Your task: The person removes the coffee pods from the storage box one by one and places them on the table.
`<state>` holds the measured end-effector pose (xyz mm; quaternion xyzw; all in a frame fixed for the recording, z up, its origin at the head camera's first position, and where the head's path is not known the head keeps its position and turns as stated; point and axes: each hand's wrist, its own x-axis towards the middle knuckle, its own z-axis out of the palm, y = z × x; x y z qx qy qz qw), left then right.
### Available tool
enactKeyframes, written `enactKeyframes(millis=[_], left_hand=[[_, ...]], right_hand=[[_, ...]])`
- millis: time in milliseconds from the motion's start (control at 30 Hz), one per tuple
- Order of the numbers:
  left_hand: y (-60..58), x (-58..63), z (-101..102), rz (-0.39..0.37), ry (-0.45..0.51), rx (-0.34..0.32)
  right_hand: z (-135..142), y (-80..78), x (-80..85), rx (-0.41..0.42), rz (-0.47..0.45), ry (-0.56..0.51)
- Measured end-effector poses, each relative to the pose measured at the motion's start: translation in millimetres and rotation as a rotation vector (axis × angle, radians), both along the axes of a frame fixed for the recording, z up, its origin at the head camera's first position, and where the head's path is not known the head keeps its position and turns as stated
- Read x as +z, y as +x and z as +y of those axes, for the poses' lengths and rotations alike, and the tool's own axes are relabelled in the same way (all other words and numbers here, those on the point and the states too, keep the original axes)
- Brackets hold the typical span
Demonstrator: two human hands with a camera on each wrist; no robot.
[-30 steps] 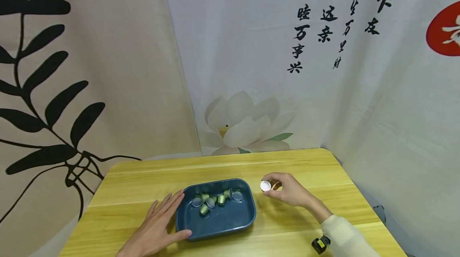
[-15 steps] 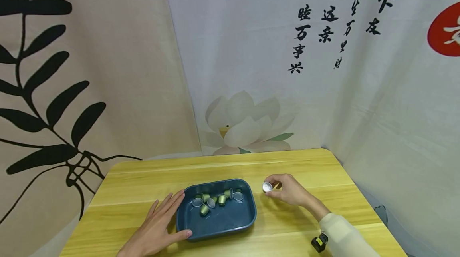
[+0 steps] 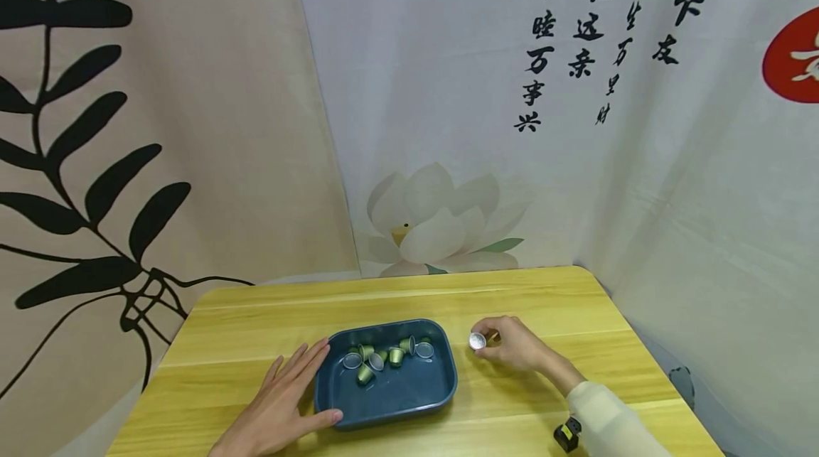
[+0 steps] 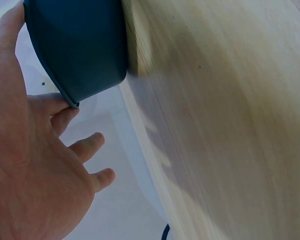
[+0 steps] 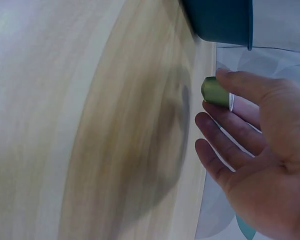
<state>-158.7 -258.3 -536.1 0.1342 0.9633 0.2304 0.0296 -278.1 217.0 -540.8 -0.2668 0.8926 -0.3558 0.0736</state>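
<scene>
At the left end of a dark blue tray [image 3: 409, 400], my left hand [image 3: 275, 407] lies with fingers spread. Its thumb touches the near rim and a fingertip the far left corner; in the left wrist view those digits reach the tray's edge [image 4: 80, 50]. To the right of the tray, my right hand [image 3: 521, 347] pinches a coffee capsule [image 3: 477, 341] between thumb and fingers, its silvery lid towards the head camera. The right wrist view shows the capsule's green body [image 5: 216, 92] low by the table. Several green capsules [image 3: 396, 357] lie jumbled inside the tray.
The yellow wooden table [image 3: 512, 414] extends around the tray and both hands. Behind it hangs a printed cloth [image 3: 448, 87] with a flower and writing. A small black device [image 3: 567, 434] is at the right sleeve.
My right hand has lowered slightly towards the table with the capsule. The left hand and the tray stay in place.
</scene>
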Motion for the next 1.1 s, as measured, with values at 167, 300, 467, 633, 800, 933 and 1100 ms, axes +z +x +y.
enactKeyframes(millis=[167, 300, 467, 633, 800, 933, 1100], left_hand=[[-0.3, -0.6, 0.2, 0.001, -0.010, 0.003], [-0.6, -0.6, 0.5, -0.009, -0.016, 0.008], [-0.8, -0.4, 0.7, -0.015, -0.013, 0.010], [-0.7, -0.9, 0.5, -0.018, -0.013, 0.011], [-0.8, -1.2, 0.8, -0.023, -0.009, 0.010], [-0.9, -0.5, 1.4, -0.024, -0.012, 0.011], [-0.6, 0.7, 1.9, -0.022, -0.016, 0.014]], right_hand=[[-0.8, 1.4, -2.2, -0.001, -0.010, 0.026], [-1.2, 1.9, -3.5, -0.004, -0.002, 0.044], [-0.7, 1.9, -5.6, -0.006, 0.007, 0.051], [0.1, 1.6, -8.0, -0.003, -0.004, 0.041], [0.6, 1.9, -9.1, -0.002, -0.025, 0.036], [0.7, 1.9, -9.2, -0.001, -0.027, 0.034], [0.6, 1.5, -9.0, -0.007, -0.029, 0.045]])
